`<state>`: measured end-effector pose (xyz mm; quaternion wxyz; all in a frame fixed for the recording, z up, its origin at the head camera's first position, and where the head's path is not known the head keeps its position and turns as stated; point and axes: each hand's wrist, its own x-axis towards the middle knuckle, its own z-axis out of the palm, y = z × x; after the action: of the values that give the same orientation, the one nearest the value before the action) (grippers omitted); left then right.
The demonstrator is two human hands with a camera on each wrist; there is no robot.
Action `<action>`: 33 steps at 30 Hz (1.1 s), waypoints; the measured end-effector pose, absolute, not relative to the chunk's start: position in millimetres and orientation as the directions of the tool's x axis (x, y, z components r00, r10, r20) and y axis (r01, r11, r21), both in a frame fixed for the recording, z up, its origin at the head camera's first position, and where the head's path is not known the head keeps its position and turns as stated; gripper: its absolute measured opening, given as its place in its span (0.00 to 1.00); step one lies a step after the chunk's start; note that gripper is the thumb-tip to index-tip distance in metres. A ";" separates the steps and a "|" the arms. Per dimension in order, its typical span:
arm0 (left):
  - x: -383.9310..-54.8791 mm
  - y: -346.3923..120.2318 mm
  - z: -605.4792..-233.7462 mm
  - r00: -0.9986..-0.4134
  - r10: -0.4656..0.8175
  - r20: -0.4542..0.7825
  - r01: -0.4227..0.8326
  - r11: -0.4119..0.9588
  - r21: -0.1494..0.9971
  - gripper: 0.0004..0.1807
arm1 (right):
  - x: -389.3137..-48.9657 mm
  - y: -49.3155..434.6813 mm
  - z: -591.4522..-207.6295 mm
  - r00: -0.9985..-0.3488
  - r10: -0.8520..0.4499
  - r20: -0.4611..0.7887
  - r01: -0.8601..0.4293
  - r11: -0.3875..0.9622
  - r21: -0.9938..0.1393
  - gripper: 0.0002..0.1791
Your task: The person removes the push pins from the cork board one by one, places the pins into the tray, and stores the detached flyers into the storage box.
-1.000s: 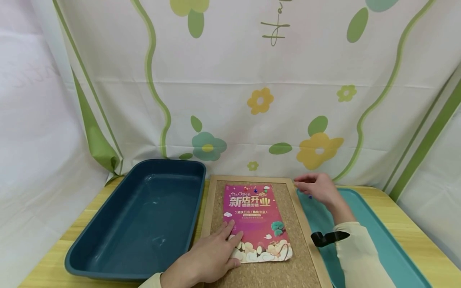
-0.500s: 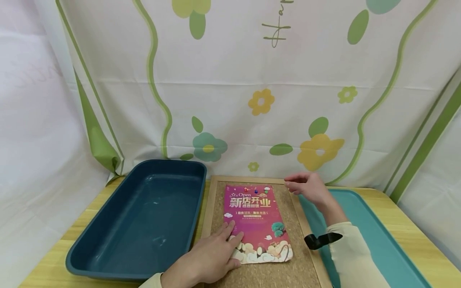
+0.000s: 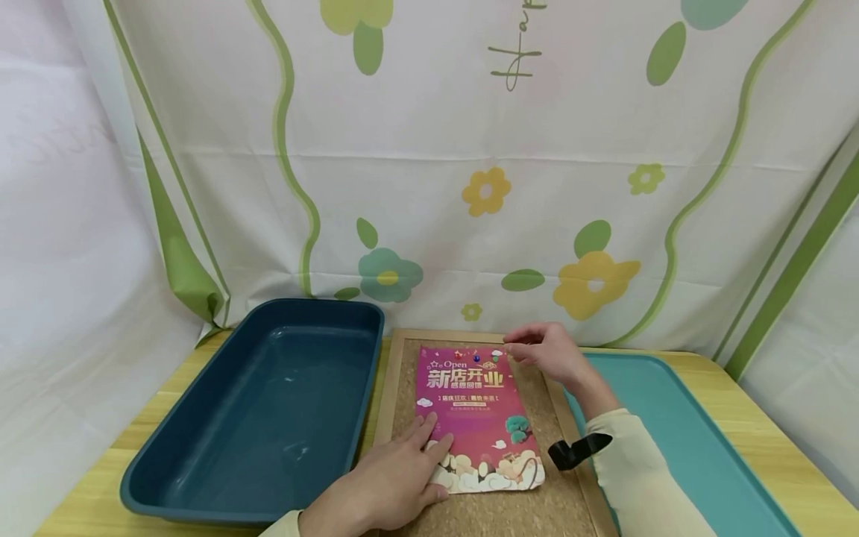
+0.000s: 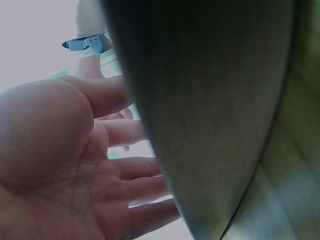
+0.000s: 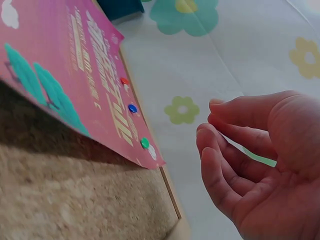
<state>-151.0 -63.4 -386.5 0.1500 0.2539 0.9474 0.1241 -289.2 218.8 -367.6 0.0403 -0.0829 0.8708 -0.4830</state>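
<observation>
A pink and purple poster (image 3: 470, 418) lies on a wood-framed cork board (image 3: 564, 492). Red (image 5: 124, 81), blue (image 5: 132, 108) and green thumbtacks (image 5: 144, 143) sit in a row along its top edge. My left hand (image 3: 392, 473) rests with extended fingers on the poster's lower left part. Near the top right corner, my right hand (image 3: 546, 354) pinches thumb and index fingertips together, just apart from the poster in the right wrist view. A small yellowish-brown thumbtack seems to be between those tips, mostly hidden. The board's dark side fills much of the left wrist view.
A deep dark blue tub (image 3: 201, 418) stands left of the board. To the right lies a flat teal tray (image 3: 678, 425), partly under my right sleeve. A white flowered cloth (image 3: 429, 186) hangs behind the wooden table (image 3: 798, 462).
My right hand has moved left from the teal tray's far edge to the poster's top right corner, keeping its pinch. The left hand stays on the poster.
</observation>
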 end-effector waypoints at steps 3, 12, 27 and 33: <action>-151.2 -63.6 -386.7 -0.827 0.516 -0.223 0.442 0.842 0.310 0.38 | -288.7 211.6 -366.0 -0.981 -0.192 0.015 -0.115 0.520 -0.847 0.17; -151.6 -65.3 -387.3 -0.830 0.511 -0.223 0.439 0.845 0.305 0.38 | -296.1 191.5 -363.2 -0.980 -0.195 0.032 -0.131 0.520 -0.844 0.15; -151.9 -63.0 -386.7 -0.830 0.506 -0.233 0.433 0.849 0.303 0.37 | -313.2 165.3 -373.2 -0.987 -0.160 -0.012 -0.082 0.570 -0.817 0.10; -151.7 -63.3 -387.9 -0.830 0.498 -0.250 0.419 0.854 0.309 0.37 | -317.2 154.2 -383.1 -0.987 -0.158 -0.034 -0.064 0.576 -0.815 0.07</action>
<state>-151.7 -63.3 -387.9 0.1624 0.2416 0.9490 0.1212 -317.2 154.2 -383.1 0.0517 -0.0628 0.8861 -0.4563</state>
